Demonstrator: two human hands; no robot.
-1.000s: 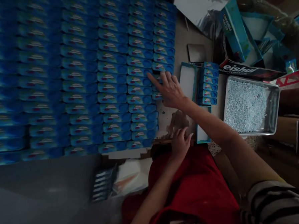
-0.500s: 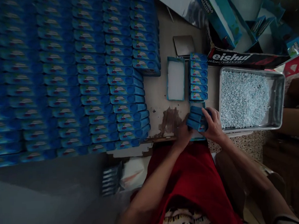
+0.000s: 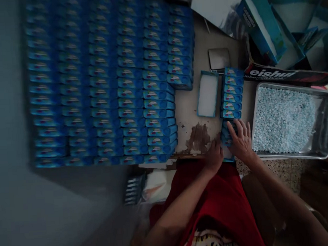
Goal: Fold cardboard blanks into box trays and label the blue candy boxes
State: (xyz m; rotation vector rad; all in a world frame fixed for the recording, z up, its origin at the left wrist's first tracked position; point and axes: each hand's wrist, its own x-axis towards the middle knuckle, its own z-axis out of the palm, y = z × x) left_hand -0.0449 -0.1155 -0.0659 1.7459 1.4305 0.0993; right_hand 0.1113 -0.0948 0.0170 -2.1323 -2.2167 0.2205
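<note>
My right hand (image 3: 240, 141) lies palm down with its fingers spread over small blue boxes (image 3: 226, 136) in the near part of a narrow blue-edged tray. Farther up the same row, several more small blue boxes (image 3: 232, 97) stand side by side with printed ends up. The bare white tray bottom (image 3: 227, 152) shows at the near end. By the tray's left edge is my left hand (image 3: 215, 155), its fingers bent and close together; dimness and blur hide whether anything is in them.
Left of the row lies an open box tray with a white inside (image 3: 208, 95). Many stacked blue boxes (image 3: 105, 104) fill the table's left side. A metal pan of pale blue pellets (image 3: 285, 120) stands at right, below a carton (image 3: 290, 74) of open blue boxes. A square metal-looking item (image 3: 219, 58) lies behind.
The small boxes between my hands have gone down into the near part of the tray. My right fingers have spread over them, and my left hand has come off them. The view has shifted left.
</note>
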